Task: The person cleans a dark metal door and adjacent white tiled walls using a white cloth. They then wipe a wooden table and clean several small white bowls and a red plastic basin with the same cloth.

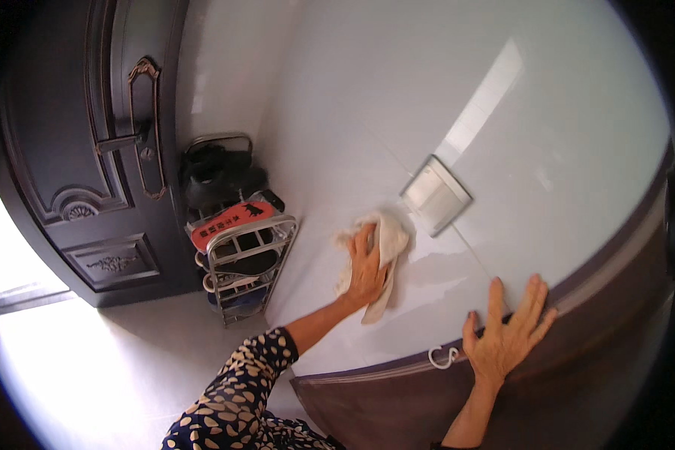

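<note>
Your left hand (367,276) grasps a cream cloth (393,238) against the white wall (330,161), the cloth bunched beneath its fingers and spilling out rightward; farther right, beyond a white hook (440,367), your right hand (505,337) is released, fingers splayed.

Left hand (367,276) holds cream cloth (392,238) against wall (330,157); right hand (502,339) spreads beside white hook (442,367).
</note>
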`<state>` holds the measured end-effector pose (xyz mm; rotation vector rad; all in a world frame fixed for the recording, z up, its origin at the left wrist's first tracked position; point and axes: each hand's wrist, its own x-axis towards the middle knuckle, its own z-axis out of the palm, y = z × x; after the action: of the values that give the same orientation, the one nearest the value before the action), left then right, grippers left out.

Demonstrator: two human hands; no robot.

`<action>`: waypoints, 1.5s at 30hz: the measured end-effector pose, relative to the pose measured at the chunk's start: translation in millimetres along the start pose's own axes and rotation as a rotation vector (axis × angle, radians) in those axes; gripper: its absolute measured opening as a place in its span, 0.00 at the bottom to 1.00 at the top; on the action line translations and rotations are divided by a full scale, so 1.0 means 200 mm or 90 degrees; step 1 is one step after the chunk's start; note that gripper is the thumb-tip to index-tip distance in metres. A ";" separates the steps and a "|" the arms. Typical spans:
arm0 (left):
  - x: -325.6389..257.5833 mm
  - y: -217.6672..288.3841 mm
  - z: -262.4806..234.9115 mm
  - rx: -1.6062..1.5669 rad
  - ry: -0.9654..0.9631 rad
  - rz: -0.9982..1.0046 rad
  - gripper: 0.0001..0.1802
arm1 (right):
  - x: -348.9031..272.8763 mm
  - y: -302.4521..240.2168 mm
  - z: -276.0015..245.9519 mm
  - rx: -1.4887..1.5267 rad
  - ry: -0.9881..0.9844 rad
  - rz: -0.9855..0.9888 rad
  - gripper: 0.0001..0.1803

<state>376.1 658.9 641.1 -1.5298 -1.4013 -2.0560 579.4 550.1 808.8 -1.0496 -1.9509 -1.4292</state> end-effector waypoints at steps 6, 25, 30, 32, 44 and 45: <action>-0.19 0.42 0.05 -0.087 -0.037 0.135 0.25 | -0.04 0.05 0.00 0.189 0.136 -0.038 0.26; 0.41 1.06 0.11 0.062 -0.078 0.312 0.26 | -0.27 0.24 -0.01 0.945 0.250 0.069 0.31; -0.06 0.77 0.10 0.049 -0.214 0.325 0.38 | -0.29 0.23 0.07 1.121 0.277 0.119 0.33; -0.06 0.77 0.09 0.025 -0.243 0.307 0.40 | -0.30 0.22 0.07 1.126 0.275 0.119 0.33; 0.75 0.93 0.11 0.000 -0.018 0.194 0.37 | -0.29 0.20 0.06 0.962 0.290 0.087 0.31; 0.84 0.90 0.08 -0.010 0.031 0.232 0.36 | -0.28 0.19 0.05 0.951 0.289 0.083 0.31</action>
<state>429.1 635.1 880.2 -1.5920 -1.0009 -1.8704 642.5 550.0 783.9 -0.0918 -1.8138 0.1054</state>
